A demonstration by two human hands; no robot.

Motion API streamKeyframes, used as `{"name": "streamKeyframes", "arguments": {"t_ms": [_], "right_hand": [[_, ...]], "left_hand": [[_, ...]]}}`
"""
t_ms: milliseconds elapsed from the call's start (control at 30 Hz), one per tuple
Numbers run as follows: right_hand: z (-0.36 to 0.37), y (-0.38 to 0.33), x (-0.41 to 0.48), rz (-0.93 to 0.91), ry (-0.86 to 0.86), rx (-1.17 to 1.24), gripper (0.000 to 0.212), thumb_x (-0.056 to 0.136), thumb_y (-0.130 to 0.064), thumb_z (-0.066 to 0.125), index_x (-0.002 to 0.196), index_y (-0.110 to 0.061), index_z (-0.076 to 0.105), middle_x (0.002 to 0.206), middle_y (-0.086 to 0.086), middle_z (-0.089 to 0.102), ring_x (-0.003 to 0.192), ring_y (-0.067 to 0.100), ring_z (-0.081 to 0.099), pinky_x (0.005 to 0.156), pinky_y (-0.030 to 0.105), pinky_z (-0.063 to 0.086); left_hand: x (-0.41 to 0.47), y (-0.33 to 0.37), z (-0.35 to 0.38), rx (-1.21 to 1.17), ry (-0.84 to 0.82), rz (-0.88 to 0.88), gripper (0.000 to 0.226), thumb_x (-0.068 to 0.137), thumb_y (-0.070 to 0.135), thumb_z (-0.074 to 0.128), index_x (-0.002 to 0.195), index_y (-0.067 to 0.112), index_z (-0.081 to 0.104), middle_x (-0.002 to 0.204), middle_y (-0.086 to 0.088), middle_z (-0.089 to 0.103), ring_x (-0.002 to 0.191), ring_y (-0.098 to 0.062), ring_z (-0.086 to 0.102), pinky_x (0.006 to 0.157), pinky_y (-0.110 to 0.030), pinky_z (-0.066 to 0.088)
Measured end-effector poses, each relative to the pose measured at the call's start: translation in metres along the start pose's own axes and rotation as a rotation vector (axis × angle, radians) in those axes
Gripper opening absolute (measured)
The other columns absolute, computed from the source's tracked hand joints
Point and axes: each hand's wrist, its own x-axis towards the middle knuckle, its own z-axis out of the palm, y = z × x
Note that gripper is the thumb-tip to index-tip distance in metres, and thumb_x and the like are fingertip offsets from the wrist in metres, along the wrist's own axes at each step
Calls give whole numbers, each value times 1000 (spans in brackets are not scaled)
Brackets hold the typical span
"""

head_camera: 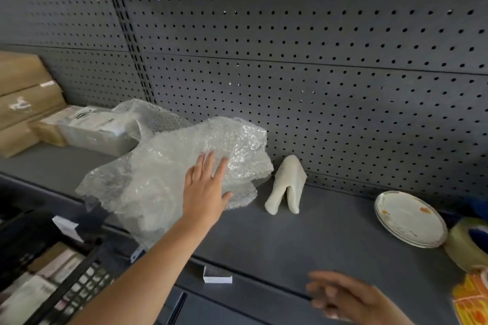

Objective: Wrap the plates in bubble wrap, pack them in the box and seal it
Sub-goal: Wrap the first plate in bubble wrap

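Observation:
A crumpled sheet of clear bubble wrap (pixel 163 166) lies on the grey shelf (pixel 303 235) at centre left. My left hand (pixel 204 187) rests flat on its right part, fingers straight and spread. A small stack of white plates (pixel 410 219), stained orange, lies at the right of the shelf. A roll of clear packing tape (pixel 467 248) stands just right of the plates. My right hand (pixel 343 295) hovers blurred at the lower right, near the shelf's front edge, fingers loosely extended and holding nothing.
A folded whitish cloth (pixel 286 186) stands between the wrap and the plates. Cardboard boxes (pixel 23 97) and a wrapped packet (pixel 92 126) sit at the left rear. A black crate (pixel 52 272) of goods is at the lower left. Grey pegboard (pixel 317 47) backs the shelf.

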Motion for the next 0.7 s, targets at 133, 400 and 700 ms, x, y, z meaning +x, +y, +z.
{"name": "streamKeyframes", "arguments": {"t_ms": [133, 400, 700], "right_hand": [[13, 1, 9, 43, -21, -11, 46, 71, -49, 86, 110, -26, 77, 112, 16, 72, 98, 41, 69, 81, 41, 58], [23, -37, 25, 38, 56, -119, 30, 100, -1, 53, 112, -18, 74, 108, 4, 76, 96, 23, 73, 78, 28, 59], [45, -95, 52, -275, 190, -145, 105, 65, -63, 82, 150, -55, 21, 147, -22, 45, 131, -6, 50, 102, 26, 49]], "left_hand": [[14, -2, 7, -88, 113, -67, 48, 89, 42, 73, 131, 21, 66, 142, -4, 61, 133, -30, 53, 99, -49, 46], [19, 13, -56, -518, 354, -152, 21, 93, 17, 69, 110, 5, 70, 94, -6, 73, 87, -28, 70, 69, -29, 47], [6, 39, -179, -1046, 182, -79, 24, 95, 21, 58, 80, 7, 45, 69, -15, 46, 58, -20, 39, 59, -34, 35]]}}
